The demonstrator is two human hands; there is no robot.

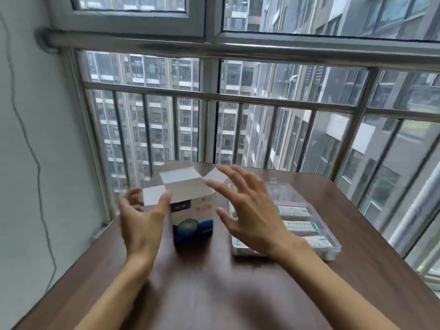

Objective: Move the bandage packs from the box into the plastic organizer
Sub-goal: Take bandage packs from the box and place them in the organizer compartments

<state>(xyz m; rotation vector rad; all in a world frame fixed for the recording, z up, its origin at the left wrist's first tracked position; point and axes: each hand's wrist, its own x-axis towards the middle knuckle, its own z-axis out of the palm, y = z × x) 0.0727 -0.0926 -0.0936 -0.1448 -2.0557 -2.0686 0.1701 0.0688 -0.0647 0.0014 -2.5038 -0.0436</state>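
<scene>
1. The left hand is at the left side of the box, palm turned toward it, fingers spread and gently curved. Its thumb lies against the left flap, while the fingers reach behind that flap. The frame is blurred here, so I cannot tell whether the hand really grips the flap or only touches it.

2. The right hand is wide open with fingers splayed, above and just right of the box. Its fingertips are near the right flap, and it holds nothing.

3. The box stands upright on the wooden table, between the two hands. It is blue and white with red lettering, and all its top flaps are folded open. What lies inside cannot be seen from this angle.

4. The clear plastic organizer lies flat on the table just right of the box, partly covered by the right hand and wrist. Its lid is open and lies toward the window.

5. Several bandage packs, white with green print, already lie side by side in the organizer's compartments, their long sides running left to right.

6. Beyond the table stands a metal railing in front of a large window, with tall apartment blocks outside. A thin cable runs down the pale wall on the left.
</scene>
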